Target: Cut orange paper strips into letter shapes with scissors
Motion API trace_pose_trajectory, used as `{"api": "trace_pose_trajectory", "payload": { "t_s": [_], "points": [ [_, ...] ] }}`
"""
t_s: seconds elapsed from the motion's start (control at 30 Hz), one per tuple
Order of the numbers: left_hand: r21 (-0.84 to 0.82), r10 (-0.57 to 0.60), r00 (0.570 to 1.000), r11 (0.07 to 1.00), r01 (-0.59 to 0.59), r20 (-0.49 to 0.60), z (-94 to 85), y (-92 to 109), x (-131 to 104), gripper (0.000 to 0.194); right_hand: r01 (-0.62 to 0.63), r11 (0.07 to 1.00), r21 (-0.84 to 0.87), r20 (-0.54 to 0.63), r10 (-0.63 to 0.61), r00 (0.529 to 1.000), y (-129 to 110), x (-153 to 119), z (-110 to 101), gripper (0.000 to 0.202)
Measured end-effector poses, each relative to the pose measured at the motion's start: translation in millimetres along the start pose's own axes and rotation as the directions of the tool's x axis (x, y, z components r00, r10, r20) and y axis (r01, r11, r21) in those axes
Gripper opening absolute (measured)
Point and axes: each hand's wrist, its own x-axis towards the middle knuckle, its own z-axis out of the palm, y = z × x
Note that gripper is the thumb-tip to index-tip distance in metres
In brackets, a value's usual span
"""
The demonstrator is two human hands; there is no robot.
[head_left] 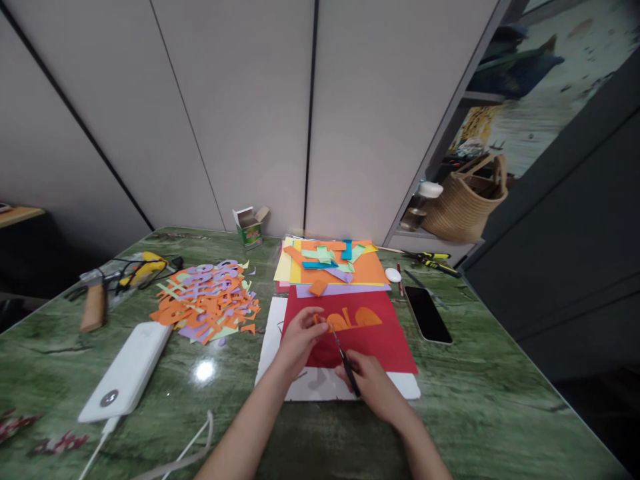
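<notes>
My left hand (303, 335) is closed in a pinch on a small orange paper piece (317, 320), partly covered by the fingers. From the right, my right hand (369, 377) grips black-handled scissors (349, 371), seen nearly edge-on. Their slim metal blades point up and left, with the tips close to my left fingertips and the orange paper. Beneath both hands lies a red sheet (373, 350) on top of a white sheet (403, 385). Orange cut-outs (369, 317), rounded and strip-shaped, rest on the red sheet beside my left fingertips.
A heap of coloured paper scraps (205, 303) lies left. Behind the red sheet are stacked coloured papers (363, 270). A phone (428, 315), white oval object (393, 275) and pliers (435, 263) sit right. A white power bank (130, 370) with cable and a small box (249, 230) stand left.
</notes>
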Motion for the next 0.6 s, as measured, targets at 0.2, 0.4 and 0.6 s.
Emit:
{"api": "trace_pose_trajectory", "payload": {
  "t_s": [0.2, 0.4, 0.6],
  "points": [
    [0.052, 0.067, 0.998, 0.996, -0.066, -0.021, 4.1, -3, -1, 0.028, -0.003, 1.000, 0.026, 0.008, 0.003, 1.000, -2, -1, 0, 0.025],
    [0.180, 0.184, 0.983, 0.967, -0.178, -0.016, 4.0, -5, 1, 0.026, -0.007, 0.998, 0.063, 0.025, 0.005, 1.000, 0, 0, -1, 0.023],
    [0.283, 0.186, 0.983, 0.942, -0.180, 0.006, 6.4, -2, -2, 0.025, 0.002, 0.980, 0.198, 0.094, -0.020, 0.995, -10, -3, -3, 0.022]
  ]
}}
